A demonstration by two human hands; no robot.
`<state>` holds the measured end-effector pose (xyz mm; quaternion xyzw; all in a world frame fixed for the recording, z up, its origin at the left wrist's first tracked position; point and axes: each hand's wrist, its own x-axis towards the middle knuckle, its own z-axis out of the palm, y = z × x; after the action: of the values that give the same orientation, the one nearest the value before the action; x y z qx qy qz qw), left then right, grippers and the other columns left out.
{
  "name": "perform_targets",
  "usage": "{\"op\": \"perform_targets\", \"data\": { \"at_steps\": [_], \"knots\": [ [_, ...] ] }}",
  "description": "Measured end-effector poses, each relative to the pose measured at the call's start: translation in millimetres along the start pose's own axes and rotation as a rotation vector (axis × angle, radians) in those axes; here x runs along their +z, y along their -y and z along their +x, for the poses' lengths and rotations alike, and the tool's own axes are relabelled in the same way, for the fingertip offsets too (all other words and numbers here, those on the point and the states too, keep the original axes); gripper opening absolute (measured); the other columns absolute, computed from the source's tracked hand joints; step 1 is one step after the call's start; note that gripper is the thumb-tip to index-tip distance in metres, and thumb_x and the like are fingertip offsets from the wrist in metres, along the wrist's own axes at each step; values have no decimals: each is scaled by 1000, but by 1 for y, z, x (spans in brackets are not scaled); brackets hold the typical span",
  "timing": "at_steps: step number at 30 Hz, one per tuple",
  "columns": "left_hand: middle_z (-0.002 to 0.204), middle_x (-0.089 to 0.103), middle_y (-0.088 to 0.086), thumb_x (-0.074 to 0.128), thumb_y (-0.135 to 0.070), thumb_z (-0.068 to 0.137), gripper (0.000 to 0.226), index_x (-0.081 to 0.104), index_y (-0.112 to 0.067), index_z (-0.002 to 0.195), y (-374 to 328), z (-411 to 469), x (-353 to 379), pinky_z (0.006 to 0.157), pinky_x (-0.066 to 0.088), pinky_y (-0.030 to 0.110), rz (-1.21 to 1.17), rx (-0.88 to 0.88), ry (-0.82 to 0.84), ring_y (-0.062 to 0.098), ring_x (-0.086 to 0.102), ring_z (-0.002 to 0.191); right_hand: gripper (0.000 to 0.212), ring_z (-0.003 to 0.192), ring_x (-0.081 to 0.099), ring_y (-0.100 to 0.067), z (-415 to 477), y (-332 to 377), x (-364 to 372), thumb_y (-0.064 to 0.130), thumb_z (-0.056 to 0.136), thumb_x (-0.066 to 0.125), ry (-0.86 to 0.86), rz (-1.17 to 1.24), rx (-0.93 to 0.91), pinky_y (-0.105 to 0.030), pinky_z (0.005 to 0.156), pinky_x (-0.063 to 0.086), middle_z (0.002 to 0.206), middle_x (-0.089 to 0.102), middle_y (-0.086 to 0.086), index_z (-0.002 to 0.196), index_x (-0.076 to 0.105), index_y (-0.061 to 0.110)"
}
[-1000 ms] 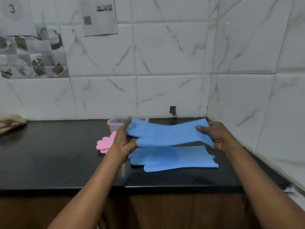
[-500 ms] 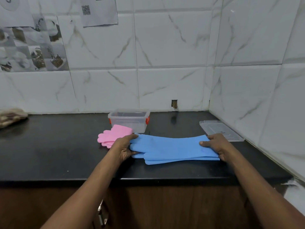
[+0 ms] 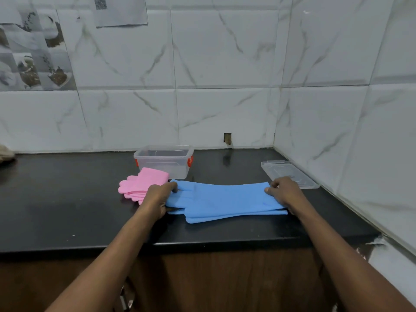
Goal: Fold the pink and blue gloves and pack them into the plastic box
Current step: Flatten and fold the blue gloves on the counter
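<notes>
Two blue gloves [image 3: 222,200] lie stacked flat on the black counter [image 3: 67,210], fingers pointing left. My left hand [image 3: 158,197] pinches the finger end of the top blue glove. My right hand [image 3: 284,191] pinches its cuff end. Folded pink gloves [image 3: 145,183] lie just left of the blue ones, partly behind my left hand. A clear plastic box [image 3: 164,161] with red clips stands open behind them, with nothing visible inside.
The box's clear lid [image 3: 289,173] lies flat at the right, near the tiled corner wall. A brownish cloth [image 3: 5,153] sits at the far left edge. The counter's front edge runs across below the gloves.
The top blue glove, held up in the air a second ago, now lies flat on the other blue glove. Both hands came down with it and still hold its ends.
</notes>
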<state>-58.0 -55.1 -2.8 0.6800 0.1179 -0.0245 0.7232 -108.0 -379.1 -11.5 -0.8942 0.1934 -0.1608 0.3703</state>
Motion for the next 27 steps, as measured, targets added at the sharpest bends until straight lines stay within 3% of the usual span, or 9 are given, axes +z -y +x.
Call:
{"op": "perform_targets", "data": {
  "at_steps": [4, 8, 12, 15, 19, 21, 22, 24, 27],
  "knots": [
    [81, 56, 14, 65, -7, 80, 11, 56, 0, 82, 6, 3, 3, 58, 55, 36, 142, 94, -23, 28, 57, 76, 31, 54, 47, -20, 0, -5, -11, 19, 81, 73, 36, 46, 80, -28, 52, 33, 60, 49, -9, 61, 54, 5],
    [86, 64, 19, 63, -1, 82, 13, 62, 4, 93, 14, 6, 6, 65, 58, 46, 201, 195, -21, 33, 62, 81, 19, 65, 53, -22, -3, -10, -15, 7, 80, 70, 83, 96, 116, -32, 61, 38, 73, 56, -27, 81, 66, -12],
    [100, 63, 18, 62, -3, 84, 18, 61, -5, 101, 14, 6, 12, 62, 57, 40, 229, 196, -42, 35, 62, 94, 24, 68, 52, -24, -8, -10, -10, 6, 79, 64, 37, 21, 82, -31, 62, 34, 89, 59, -38, 88, 64, -16],
    [101, 63, 21, 62, -5, 82, 19, 60, -1, 100, 10, 0, 13, 66, 59, 46, 326, 224, -52, 36, 61, 95, 30, 73, 65, -37, -14, -5, -5, 8, 77, 62, -40, -103, 15, -34, 58, 41, 104, 66, -29, 99, 66, -11],
    [123, 45, 21, 68, -24, 82, 50, 48, -6, 124, 6, -24, 17, 71, 46, 38, 881, 441, -216, 40, 55, 98, 28, 66, 60, -36, -18, -1, -2, 7, 78, 59, -94, -204, -39, -34, 58, 46, 99, 68, -29, 99, 67, -10],
    [140, 35, 15, 68, -39, 84, 58, 47, -22, 135, 7, -40, 23, 84, 43, 43, 1192, 681, -327, 39, 44, 116, 26, 84, 66, -38, -19, 0, -1, 7, 79, 59, -128, -236, -49, -39, 69, 53, 99, 69, -26, 98, 68, -8],
    [147, 34, 11, 64, -47, 86, 55, 51, -29, 135, 6, -47, 29, 96, 39, 46, 1278, 822, -286, 36, 37, 126, 24, 90, 66, -37, -20, 0, 0, 8, 81, 59, -133, -256, -57, -39, 74, 53, 100, 70, -24, 98, 69, -6],
    [158, 29, 1, 51, -54, 92, 52, 49, -33, 140, 8, -54, 45, 117, 20, 45, 1338, 1010, 47, 27, 22, 144, 22, 94, 64, -34, -21, 2, 1, 11, 85, 58, -119, -281, -69, -37, 77, 50, 103, 71, -18, 99, 69, -1],
    [164, 5, -5, 27, -60, 98, 63, 23, -31, 154, 20, -59, 71, 123, -3, 43, 1464, 1090, 486, 17, -2, 152, 21, 92, 63, -32, -23, 5, 0, 13, 87, 58, -110, -272, -49, -34, 73, 47, 102, 69, -17, 100, 67, -1]
  ]
}}
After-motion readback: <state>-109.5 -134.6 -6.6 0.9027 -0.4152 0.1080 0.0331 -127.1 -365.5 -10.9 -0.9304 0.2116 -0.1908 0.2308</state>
